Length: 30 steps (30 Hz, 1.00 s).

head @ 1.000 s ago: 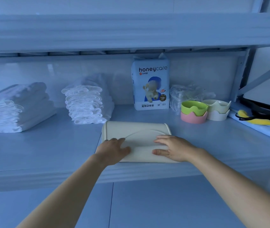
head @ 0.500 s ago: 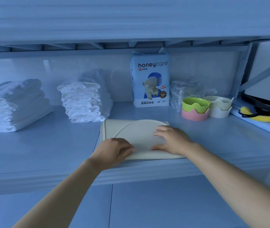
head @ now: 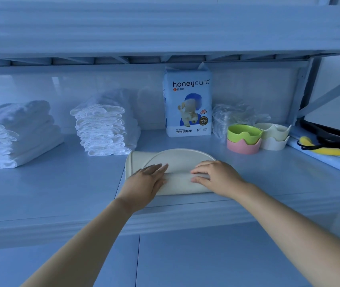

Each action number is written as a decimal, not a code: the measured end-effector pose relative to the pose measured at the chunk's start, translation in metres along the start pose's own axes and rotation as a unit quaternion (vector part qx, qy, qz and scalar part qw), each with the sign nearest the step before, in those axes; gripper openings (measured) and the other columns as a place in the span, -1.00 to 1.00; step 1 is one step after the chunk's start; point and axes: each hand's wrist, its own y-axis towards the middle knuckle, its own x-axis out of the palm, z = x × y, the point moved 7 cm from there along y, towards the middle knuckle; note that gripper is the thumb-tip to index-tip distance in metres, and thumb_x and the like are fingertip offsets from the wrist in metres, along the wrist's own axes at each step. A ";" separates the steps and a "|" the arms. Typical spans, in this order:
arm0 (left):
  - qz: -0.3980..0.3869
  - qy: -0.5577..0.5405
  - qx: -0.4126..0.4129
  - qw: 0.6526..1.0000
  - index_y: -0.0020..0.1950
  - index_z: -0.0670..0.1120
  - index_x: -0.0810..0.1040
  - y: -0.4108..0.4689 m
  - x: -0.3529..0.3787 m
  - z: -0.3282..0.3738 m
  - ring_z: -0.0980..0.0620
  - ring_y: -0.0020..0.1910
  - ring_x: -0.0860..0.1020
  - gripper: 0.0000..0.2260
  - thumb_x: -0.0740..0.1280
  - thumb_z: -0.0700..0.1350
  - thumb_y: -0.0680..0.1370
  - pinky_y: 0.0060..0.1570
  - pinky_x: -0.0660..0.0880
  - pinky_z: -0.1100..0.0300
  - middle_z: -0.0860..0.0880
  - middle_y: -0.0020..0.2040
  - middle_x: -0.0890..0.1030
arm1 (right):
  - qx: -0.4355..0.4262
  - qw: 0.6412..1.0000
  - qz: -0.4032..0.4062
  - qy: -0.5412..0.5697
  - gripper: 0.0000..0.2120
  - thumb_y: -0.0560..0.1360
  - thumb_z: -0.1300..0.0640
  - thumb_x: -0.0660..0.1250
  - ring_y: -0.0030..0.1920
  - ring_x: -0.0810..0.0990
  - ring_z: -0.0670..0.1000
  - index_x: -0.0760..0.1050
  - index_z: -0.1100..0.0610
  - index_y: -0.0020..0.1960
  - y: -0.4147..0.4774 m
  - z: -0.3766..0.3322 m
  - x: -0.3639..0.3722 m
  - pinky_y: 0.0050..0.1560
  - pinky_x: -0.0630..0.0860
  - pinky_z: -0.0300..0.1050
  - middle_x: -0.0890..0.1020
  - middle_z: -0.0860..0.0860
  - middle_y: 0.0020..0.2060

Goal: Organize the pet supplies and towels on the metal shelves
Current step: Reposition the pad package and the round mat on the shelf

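The towels (head: 102,129) beyond my left hand (head: 144,183) look stacked, bowls (head: 244,139) past my right hand (head: 219,179) nested; both press open-fingered on the half-folded mat (head: 177,160), my unfinished job.

Both hands (head: 145,183) (head: 219,177) on folded cream mat (head: 177,160)

pad package (head: 187,104) reading "honeycare", Chinese "宠物训导垫", size "M"
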 end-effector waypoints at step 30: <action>0.026 0.092 0.054 0.994 0.28 0.06 0.39 -0.031 -0.042 0.018 -0.07 -0.02 0.55 -0.53 -0.08 0.25 0.54 -0.22 0.36 0.16 0.09 0.13 0.56 | 0.008 0.991 0.114 -0.064 -0.89 0.53 0.06 0.26 -0.05 0.54 0.06 0.50 0.06 0.02 -0.038 -0.031 -0.039 -0.26 0.24 -0.13 0.62 -0.02 -0.09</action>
